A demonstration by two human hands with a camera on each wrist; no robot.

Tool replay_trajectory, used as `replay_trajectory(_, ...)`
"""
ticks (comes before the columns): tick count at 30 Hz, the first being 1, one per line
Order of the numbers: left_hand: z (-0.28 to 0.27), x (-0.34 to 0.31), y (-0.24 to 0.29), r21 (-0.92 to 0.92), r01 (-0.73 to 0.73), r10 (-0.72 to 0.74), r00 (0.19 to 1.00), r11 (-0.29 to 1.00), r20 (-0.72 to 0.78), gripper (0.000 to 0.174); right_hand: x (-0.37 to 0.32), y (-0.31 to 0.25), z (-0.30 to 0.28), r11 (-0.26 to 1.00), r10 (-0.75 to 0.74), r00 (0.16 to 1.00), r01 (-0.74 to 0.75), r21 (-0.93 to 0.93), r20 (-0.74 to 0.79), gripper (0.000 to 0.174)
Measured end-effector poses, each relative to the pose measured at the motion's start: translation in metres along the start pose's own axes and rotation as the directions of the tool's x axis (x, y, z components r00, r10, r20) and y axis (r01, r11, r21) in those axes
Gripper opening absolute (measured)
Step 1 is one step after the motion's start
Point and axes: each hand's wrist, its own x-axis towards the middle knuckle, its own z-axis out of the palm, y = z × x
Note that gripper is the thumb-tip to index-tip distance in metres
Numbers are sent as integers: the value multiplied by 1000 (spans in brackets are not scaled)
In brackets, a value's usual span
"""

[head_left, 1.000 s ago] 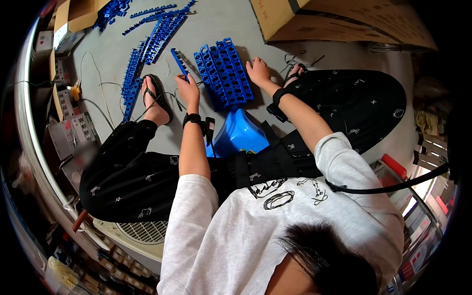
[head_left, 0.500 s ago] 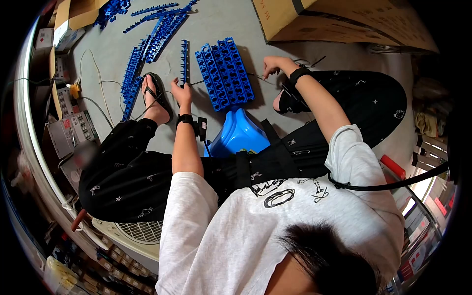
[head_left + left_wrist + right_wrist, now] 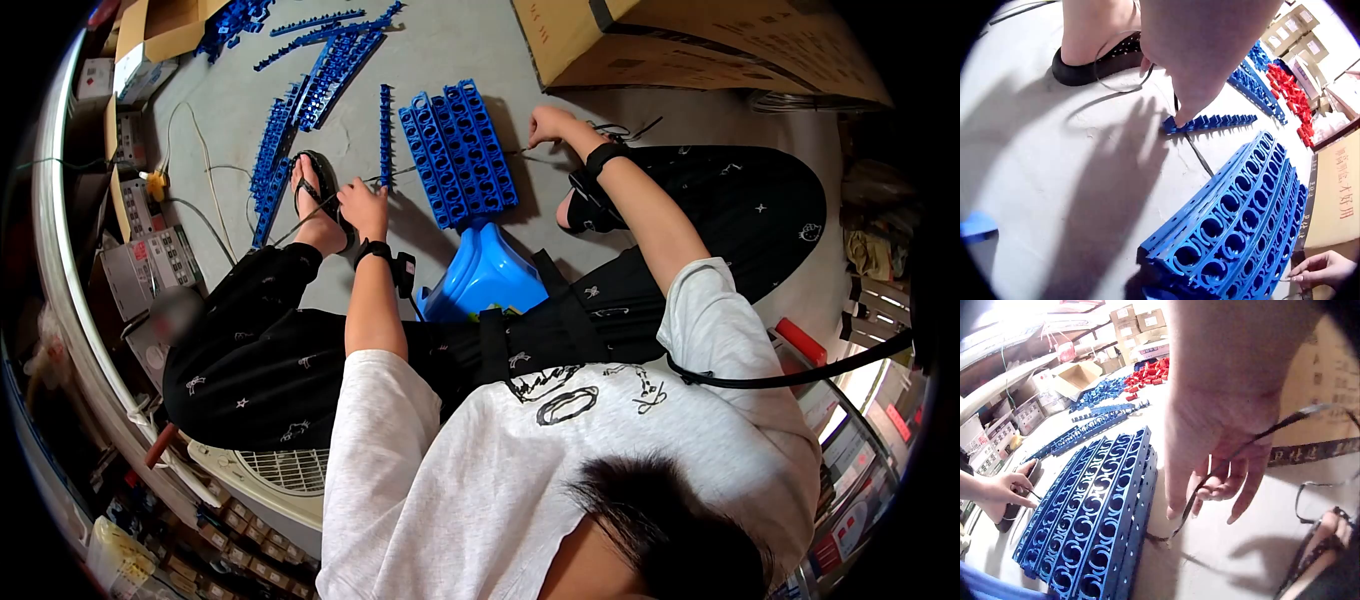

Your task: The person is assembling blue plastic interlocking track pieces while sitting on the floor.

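A stack of blue plastic clip strips (image 3: 458, 155), with rows of round openings, lies on the floor between the hands. A thin dark strap (image 3: 1198, 155) comes out from beneath it on both sides. My left hand (image 3: 364, 208) pinches the strap on the left of the stack, where it makes a loop beside the foot. On the other side my right hand (image 3: 548, 126) holds the strap's other end between thumb and fingers; the tail (image 3: 1241, 448) trails past the palm. One loose blue strip (image 3: 386, 135) lies just left of the stack, near the left fingertips.
More blue strips (image 3: 340, 75) lie beyond the left foot. Loose blue pieces (image 3: 1100, 394) and red pieces (image 3: 1150, 372) are heaped by an open carton (image 3: 1077, 378). A large cardboard box (image 3: 690, 45) stands at far right, and a blue stool (image 3: 485, 268) sits between the legs.
The left hand has let go of the loose strip, which now lies on the floor, and has moved back to the strap. The right hand has moved away from the stack and taken the strap.
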Motion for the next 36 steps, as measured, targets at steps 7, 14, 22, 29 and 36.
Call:
replay_trajectory(7,-4,4,13,-73,-327,289,904,942,-317,42,-4,-1,9,998,62,997,-62,6,44,26)
replay_trajectory(14,35,-1,4,-65,-23,27,998,998,61,33,-21,-13,-2,979,154,985,-142,-144,74,21)
replay_trajectory(22,26,17,22,-277,92,-70,994,957,88,25,-13,-20,-6,965,158,987,-147,-218,35,20)
replay_trajectory(29,28,43,35,-764,-55,-101,983,643,-156,31,-19,-23,-12,957,143,990,-134,-258,14,22)
replay_trajectory(36,-2,12,23,-28,-92,78,937,995,-340,39,-19,-14,-33,973,173,985,-166,-159,29,20)
